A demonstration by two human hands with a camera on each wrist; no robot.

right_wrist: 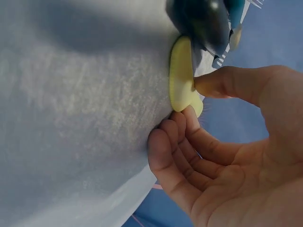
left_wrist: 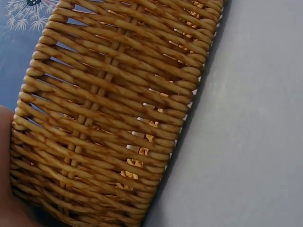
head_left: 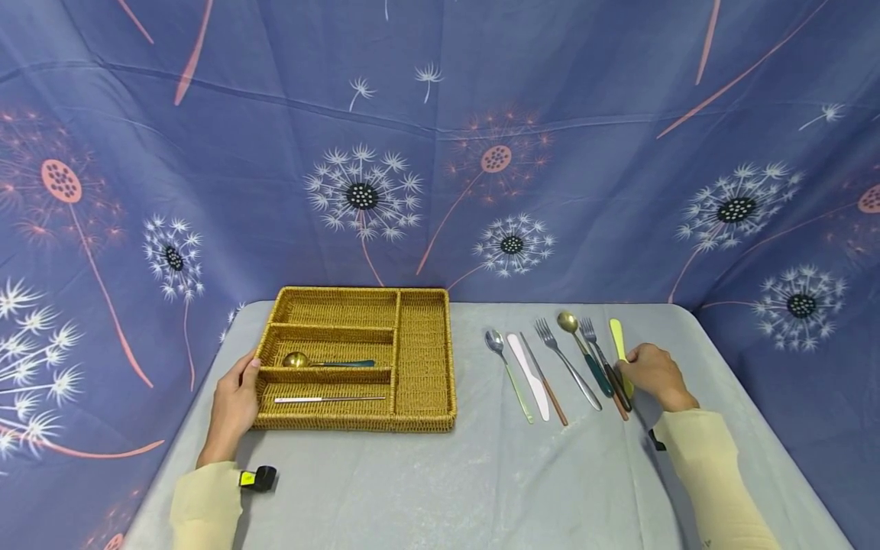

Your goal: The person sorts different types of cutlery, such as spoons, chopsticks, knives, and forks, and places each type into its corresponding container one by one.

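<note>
At the left end of a woven cutlery tray (head_left: pixel 422 422), my left hand (head_left: pixel 234 401) holds the rim, thumb near the top edge. The tray's woven side wall (left_wrist: pixel 109 109) fills much of the left wrist view. On the right, my right hand (head_left: pixel 656 373) pinches a yellow knife (head_left: pixel 616 336) between thumb and fingers. Its yellow blade (right_wrist: pixel 181 75) lies close to the tablecloth in the right wrist view. Just left of that hand lie a dark-handled fork (head_left: pixel 589 332) and a gold spoon with a dark green handle (head_left: pixel 593 363).
Inside the tray are a gold spoon (head_left: pixel 296 360) in the middle left compartment and a thin white-ended utensil (head_left: pixel 299 399) in the front one. Between tray and right hand lie a green-handled spoon (head_left: pixel 495 341), pale pink knife (head_left: pixel 529 378), brown-handled utensil (head_left: pixel 550 397) and silver fork (head_left: pixel 571 363).
</note>
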